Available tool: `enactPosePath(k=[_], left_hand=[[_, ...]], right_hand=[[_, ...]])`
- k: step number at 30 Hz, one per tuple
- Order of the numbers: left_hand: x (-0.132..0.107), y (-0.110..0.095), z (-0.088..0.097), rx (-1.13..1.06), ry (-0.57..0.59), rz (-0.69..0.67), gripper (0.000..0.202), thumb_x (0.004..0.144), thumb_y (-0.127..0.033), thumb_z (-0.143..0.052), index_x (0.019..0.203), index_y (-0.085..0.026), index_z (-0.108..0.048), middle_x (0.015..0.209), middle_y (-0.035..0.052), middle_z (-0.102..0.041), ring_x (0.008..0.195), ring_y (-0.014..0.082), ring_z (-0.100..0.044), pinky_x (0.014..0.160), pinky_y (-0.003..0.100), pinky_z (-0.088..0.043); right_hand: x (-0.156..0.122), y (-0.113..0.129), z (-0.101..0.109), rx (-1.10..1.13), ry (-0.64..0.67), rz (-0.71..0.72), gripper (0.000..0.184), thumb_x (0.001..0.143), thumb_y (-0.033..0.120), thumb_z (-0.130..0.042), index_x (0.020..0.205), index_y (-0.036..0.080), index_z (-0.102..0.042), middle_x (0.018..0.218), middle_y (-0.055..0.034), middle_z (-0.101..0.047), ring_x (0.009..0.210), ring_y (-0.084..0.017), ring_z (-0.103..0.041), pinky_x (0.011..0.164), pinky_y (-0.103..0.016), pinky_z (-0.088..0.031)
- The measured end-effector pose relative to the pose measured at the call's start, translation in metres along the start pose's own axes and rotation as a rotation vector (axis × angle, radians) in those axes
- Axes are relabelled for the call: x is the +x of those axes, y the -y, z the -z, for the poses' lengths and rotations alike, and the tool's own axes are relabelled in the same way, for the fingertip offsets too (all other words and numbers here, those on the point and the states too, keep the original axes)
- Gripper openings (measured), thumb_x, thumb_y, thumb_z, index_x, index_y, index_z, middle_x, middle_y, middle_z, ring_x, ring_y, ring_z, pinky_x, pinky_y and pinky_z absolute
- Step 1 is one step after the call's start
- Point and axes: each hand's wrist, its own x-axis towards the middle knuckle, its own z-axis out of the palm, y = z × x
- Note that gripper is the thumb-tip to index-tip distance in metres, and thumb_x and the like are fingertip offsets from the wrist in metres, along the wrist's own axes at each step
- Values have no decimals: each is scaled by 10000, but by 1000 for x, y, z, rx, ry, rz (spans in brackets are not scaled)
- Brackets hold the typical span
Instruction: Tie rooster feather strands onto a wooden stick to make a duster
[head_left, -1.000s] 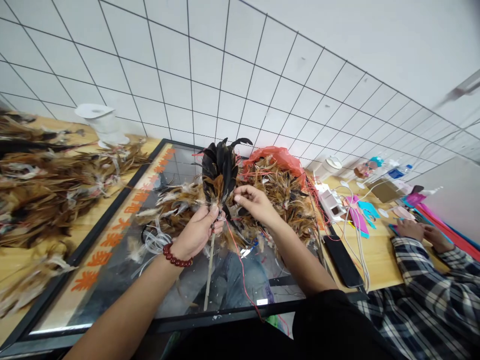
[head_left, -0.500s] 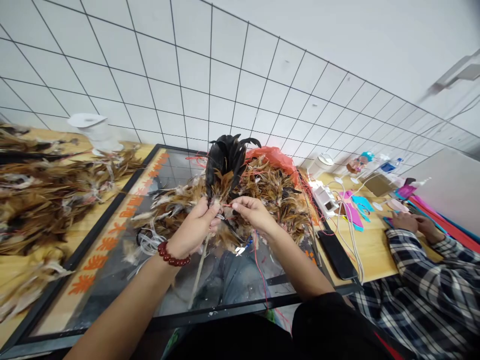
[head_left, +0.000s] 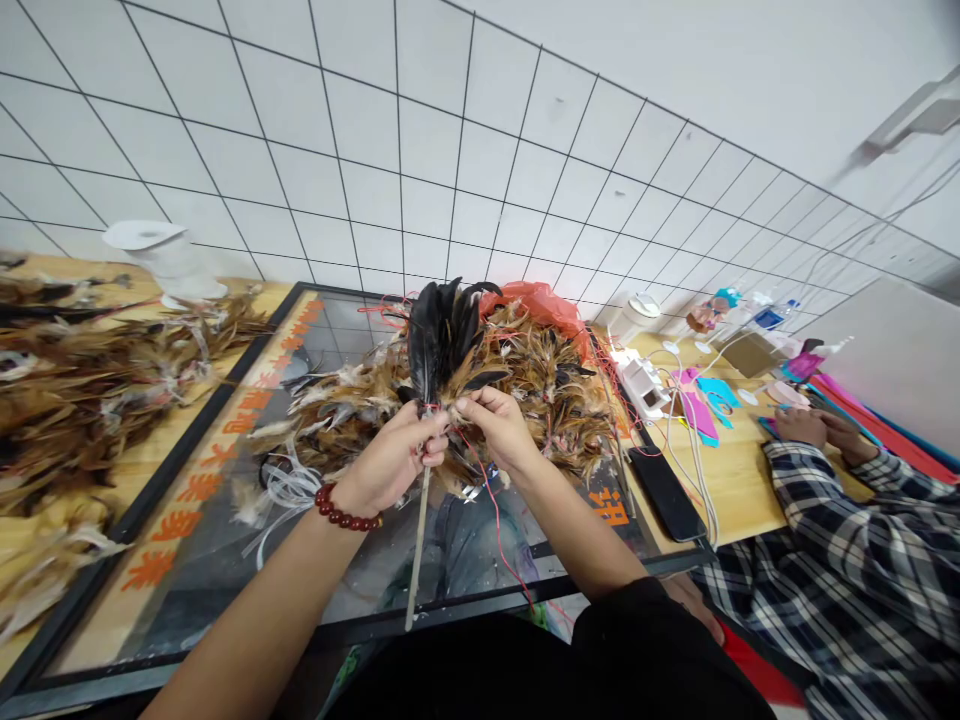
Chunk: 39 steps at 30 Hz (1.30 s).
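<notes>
At the far left, loose brown feathers (head_left: 75, 400) are lying heaped on a wooden tabletop (head_left: 26, 520), with a white spool (head_left: 161, 260) standing behind them against the tiled wall. Beside the heap, a black-framed glass panel (head_left: 195, 470) with orange characters along its edge is lying flat, and clear plastic strips (head_left: 289, 490) are curling on it.

Above the glass, the left hand (head_left: 390, 460), wearing a dark red bead bracelet (head_left: 341, 510), is closing its fingers around a thin stick (head_left: 417, 540). The stick is hanging almost upright, with its lower end reaching the near edge of the frame. A bundle of black feathers (head_left: 442, 340) is fanning upward from the top of the stick, just above the left fingers.

The right hand (head_left: 495, 430) is touching the left, its thumb and forefinger pinching a red thread (head_left: 487, 500) at the base of the bundle. The thread is trailing down past the right wrist toward the person's lap.

Behind both hands, a mound of brown feathers (head_left: 559, 390) is spreading over the glass, and a red plastic bag (head_left: 540, 300) is showing behind it. Further right, a black phone (head_left: 664, 480) and white cables (head_left: 697, 470) are lying on another wooden table, near pink and blue paper pieces (head_left: 701, 410). At the far right, a co-worker's hand (head_left: 802, 425) is resting on that table, its plaid sleeve (head_left: 847, 540) running toward the lower corner.
</notes>
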Motion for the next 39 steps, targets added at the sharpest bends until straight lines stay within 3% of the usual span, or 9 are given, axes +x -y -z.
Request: enactPosePath(k=[4,13,20,22,25,28,31,34,39], left_hand=[[1,-4,1,-136,25,109,381,806,-465,-726,793,-135,-536,709,-7,-488,534,56,-406,446,162,-337],[6,14,-3,23,-125,-31,348,718,-302,-832,815,-142,-538,697,-40,-461,500,27,-369,410,111,-276],[7,-12,18,-163,-77,13,171,816,-152,-716,800,-99,-554,714,1,-466,498,20,-379,410,104,-282],[8,-20,17,-199,-39,42,143,823,-140,-706,825,-94,-571,716,-2,-448,496,20,-380,408,105,-287],[11,-23,8,-185,52,73,173,810,-182,-734,821,-105,-580,722,-2,-448,506,22,-371,416,107,-299],[14,-20,-1,-52,114,61,264,761,-257,-791,795,-117,-569,722,2,-479,517,29,-361,422,113,-289],[17,-16,1,159,29,-10,333,736,-324,-801,778,-143,-524,730,4,-525,513,39,-355,426,125,-263],[19,-15,9,448,-105,-104,298,764,-347,-745,777,-187,-495,688,-16,-518,507,81,-374,435,166,-282],[23,-17,14,1126,-275,-346,237,788,-183,-634,699,-235,-421,608,-11,-443,594,194,-474,568,272,-359]], right_hand=[[0,-3,4,17,39,27,364,658,508,-780,706,176,-637,693,1,-612,655,-122,-528,710,-281,-453],[-1,-8,-3,-271,6,165,342,763,506,-692,746,187,-570,632,50,-471,577,-88,-409,577,-229,-375],[-7,20,80,-777,-242,255,218,800,395,-653,823,181,-691,769,-33,-650,698,-147,-560,673,-265,-451],[-10,28,92,-707,-304,183,243,803,408,-647,821,169,-685,785,-40,-661,718,-153,-579,691,-272,-466],[-19,27,72,-334,-141,27,379,754,452,-727,1007,177,-666,923,-45,-688,814,-146,-624,744,-266,-499],[-26,16,34,-34,153,-199,578,644,485,-829,1110,204,-634,901,-20,-678,702,-105,-610,619,-218,-480],[-29,6,19,54,199,-331,532,657,604,-782,936,168,-660,543,86,-457,409,-39,-323,404,-173,-233],[-33,3,26,-57,87,-209,482,720,643,-706,771,167,-649,449,103,-307,397,-49,-198,408,-203,-150],[-43,18,25,-679,242,218,343,932,439,-512,784,184,-686,683,-24,-626,617,-128,-524,599,-248,-368]])
